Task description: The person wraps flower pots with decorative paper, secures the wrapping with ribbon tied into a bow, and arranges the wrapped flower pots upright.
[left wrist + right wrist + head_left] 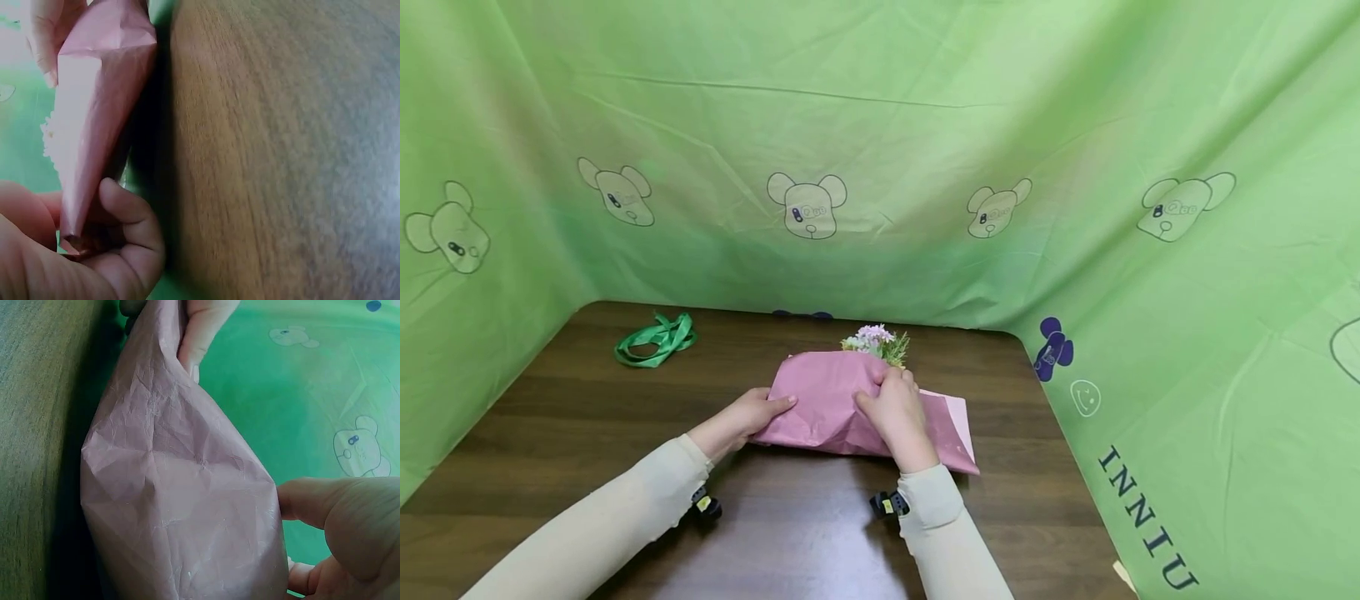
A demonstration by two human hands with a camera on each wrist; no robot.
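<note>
A sheet of pink wrapping paper [827, 400] is folded around a bunch of flowers, whose lilac and white blooms and green sprigs [877, 340] show past its far edge. At the paper's left end, my left hand [749, 417] grips it with the thumb on top; in the left wrist view its fingers [134, 219] curl round the narrow folded end. Near the flowers, my right hand [897, 410] pinches the paper's upper edge. The right wrist view shows the right thumb [306, 499] against that creased edge. The stems are hidden inside the paper.
A loose loop of green ribbon [657, 340] lies at the back left of the brown wooden table [775, 533]. Green printed cloth [895, 267] hangs around the back and sides. A paler pink flap [957, 417] sticks out at the paper's right end.
</note>
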